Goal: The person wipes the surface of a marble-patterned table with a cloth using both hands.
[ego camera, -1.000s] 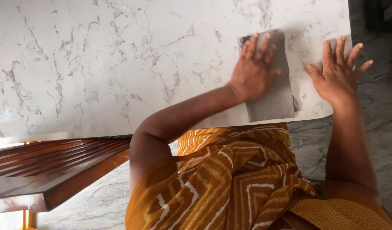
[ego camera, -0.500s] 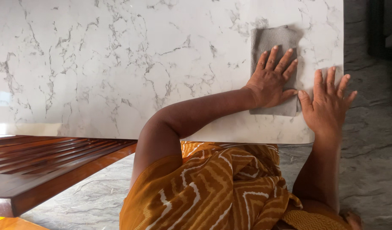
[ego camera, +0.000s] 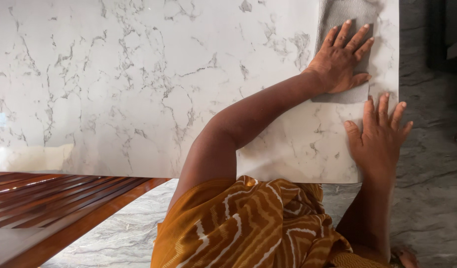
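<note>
The left hand (ego camera: 341,60) lies palm down at about one o'clock in the head view, fingers straight, pressed close together and pointing toward one o'clock, thumb tucked along the lower edge. Its wrist is nearly straight, and the bare forearm runs down toward seven o'clock to a bent elbow near the middle of the view, the upper arm dropping from there toward the body. The right hand (ego camera: 378,136) lies flat, palm down, at about three o'clock, just below and to the right of the left hand without touching it. Its fingers are slightly spread and point toward twelve o'clock, thumb splayed out to the left. The right forearm descends almost vertically toward five o'clock.
</note>
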